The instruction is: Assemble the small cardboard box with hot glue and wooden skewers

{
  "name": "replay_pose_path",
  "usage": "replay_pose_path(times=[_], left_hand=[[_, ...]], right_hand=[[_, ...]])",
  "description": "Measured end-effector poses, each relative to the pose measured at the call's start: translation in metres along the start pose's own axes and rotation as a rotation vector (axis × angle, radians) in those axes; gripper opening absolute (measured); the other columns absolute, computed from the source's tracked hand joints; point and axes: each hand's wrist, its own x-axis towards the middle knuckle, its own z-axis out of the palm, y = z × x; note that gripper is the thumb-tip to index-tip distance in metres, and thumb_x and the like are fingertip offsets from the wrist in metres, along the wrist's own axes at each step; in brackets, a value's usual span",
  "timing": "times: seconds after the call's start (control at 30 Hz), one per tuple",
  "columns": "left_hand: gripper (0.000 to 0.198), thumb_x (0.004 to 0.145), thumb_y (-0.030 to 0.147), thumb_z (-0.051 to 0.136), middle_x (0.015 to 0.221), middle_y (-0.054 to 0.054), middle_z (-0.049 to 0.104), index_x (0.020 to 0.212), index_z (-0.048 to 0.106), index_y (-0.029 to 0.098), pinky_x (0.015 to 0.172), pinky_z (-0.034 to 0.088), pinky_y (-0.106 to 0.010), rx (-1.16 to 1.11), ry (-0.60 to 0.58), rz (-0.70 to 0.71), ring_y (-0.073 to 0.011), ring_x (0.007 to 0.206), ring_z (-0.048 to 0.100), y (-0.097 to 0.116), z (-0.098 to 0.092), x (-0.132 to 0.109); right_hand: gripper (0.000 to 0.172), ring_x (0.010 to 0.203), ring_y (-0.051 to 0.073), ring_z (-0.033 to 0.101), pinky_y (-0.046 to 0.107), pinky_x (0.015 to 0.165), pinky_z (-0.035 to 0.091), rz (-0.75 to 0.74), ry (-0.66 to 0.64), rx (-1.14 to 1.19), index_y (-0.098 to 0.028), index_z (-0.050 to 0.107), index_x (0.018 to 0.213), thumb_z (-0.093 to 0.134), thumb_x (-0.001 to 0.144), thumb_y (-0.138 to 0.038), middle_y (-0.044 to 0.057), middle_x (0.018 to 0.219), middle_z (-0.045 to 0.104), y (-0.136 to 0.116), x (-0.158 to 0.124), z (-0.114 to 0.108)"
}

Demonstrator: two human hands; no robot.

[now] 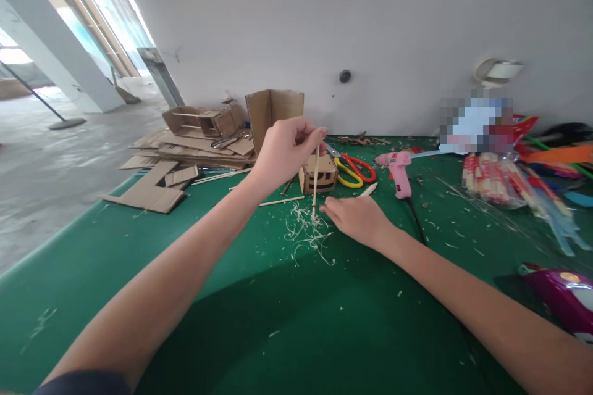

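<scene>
My left hand (285, 148) is raised above the green table (139, 271) and pinches the top of a thin wooden stick (315, 188) that stands upright. My right hand (354, 217) rests low on the table with its fingers closed at the stick's foot; what it grips, if anything, is hidden. A heap of pale wood shavings (308, 236) lies just left of that hand. Right behind the stick sits a small cardboard box (319, 174).
Scissors with red and yellow handles (354, 170) and a pink glue gun (399, 171) lie behind my right hand. Cardboard pieces (185, 154) are stacked at the back left. Packets of sticks (495, 180) lie at the right, a purple object (563, 296) near the right edge. A grey wall stands behind.
</scene>
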Motion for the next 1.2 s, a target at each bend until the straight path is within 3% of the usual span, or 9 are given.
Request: replay_pose_path(times=[0.23, 0.37, 0.7, 0.93, 1.03, 1.1, 1.2], left_hand=[[0.024, 0.089, 0.028, 0.055, 0.069, -0.002, 0.072, 0.069, 0.062, 0.017, 0.056, 0.044, -0.024, -0.041, -0.010, -0.024, -0.0110, 0.059, 0.061, 0.004, 0.006, -0.001], [0.023, 0.089, 0.027, 0.056, 0.067, -0.001, 0.071, 0.068, 0.061, 0.017, 0.057, 0.045, -0.023, -0.040, -0.005, -0.009, -0.0100, 0.057, 0.059, 0.008, 0.009, -0.002], [0.025, 0.090, 0.025, 0.055, 0.067, -0.001, 0.071, 0.066, 0.057, 0.018, 0.061, 0.048, -0.024, -0.019, -0.005, 0.005, -0.0104, 0.058, 0.060, 0.006, 0.006, -0.003], [0.026, 0.090, 0.024, 0.054, 0.066, -0.002, 0.070, 0.066, 0.057, 0.017, 0.062, 0.047, -0.024, -0.063, -0.001, 0.006, -0.0105, 0.061, 0.063, 0.002, 0.006, -0.002], [0.026, 0.090, 0.026, 0.054, 0.066, -0.001, 0.071, 0.066, 0.058, 0.017, 0.059, 0.046, -0.024, -0.063, 0.013, 0.004, -0.0107, 0.059, 0.062, 0.002, 0.005, -0.003], [0.025, 0.090, 0.026, 0.055, 0.066, -0.001, 0.071, 0.067, 0.059, 0.017, 0.056, 0.044, -0.024, -0.050, 0.018, -0.001, -0.0102, 0.056, 0.059, 0.003, 0.004, -0.003], [0.025, 0.089, 0.027, 0.056, 0.066, -0.001, 0.071, 0.067, 0.061, 0.017, 0.054, 0.042, -0.024, -0.040, 0.016, -0.002, -0.0096, 0.053, 0.056, 0.004, 0.003, -0.003]], right_hand=[[0.049, 0.052, 0.011, 0.054, 0.026, 0.049, 0.020, 0.119, 0.400, 0.153, -0.017, 0.056, 0.073, 0.023, 0.101, -0.040, 0.001, 0.057, 0.060, 0.004, 0.002, 0.018], [0.049, 0.052, 0.011, 0.055, 0.025, 0.048, 0.019, 0.179, 0.486, 0.130, -0.018, 0.054, 0.070, 0.025, 0.101, -0.044, 0.000, 0.054, 0.058, 0.002, 0.008, 0.017], [0.053, 0.052, 0.012, 0.055, 0.027, 0.049, 0.013, 0.183, 0.396, -0.046, -0.017, 0.062, 0.080, 0.022, 0.101, -0.045, 0.003, 0.063, 0.066, 0.000, 0.011, 0.002], [0.054, 0.047, 0.013, 0.051, 0.028, 0.048, 0.012, 0.176, 0.187, -0.062, -0.018, 0.062, 0.083, 0.019, 0.101, -0.046, 0.003, 0.058, 0.063, -0.002, 0.006, -0.011], [0.052, 0.042, 0.012, 0.049, 0.027, 0.048, 0.012, 0.093, 0.059, -0.062, -0.018, 0.061, 0.078, 0.023, 0.100, -0.046, 0.002, 0.054, 0.063, -0.006, 0.000, -0.006], [0.051, 0.044, 0.012, 0.052, 0.027, 0.047, 0.012, 0.062, 0.072, -0.071, -0.018, 0.061, 0.078, 0.024, 0.101, -0.045, 0.003, 0.057, 0.065, -0.007, -0.004, 0.000], [0.053, 0.049, 0.012, 0.057, 0.027, 0.047, 0.015, 0.066, 0.240, -0.071, -0.017, 0.062, 0.078, 0.022, 0.102, -0.042, 0.003, 0.059, 0.067, -0.005, -0.002, 0.004]])
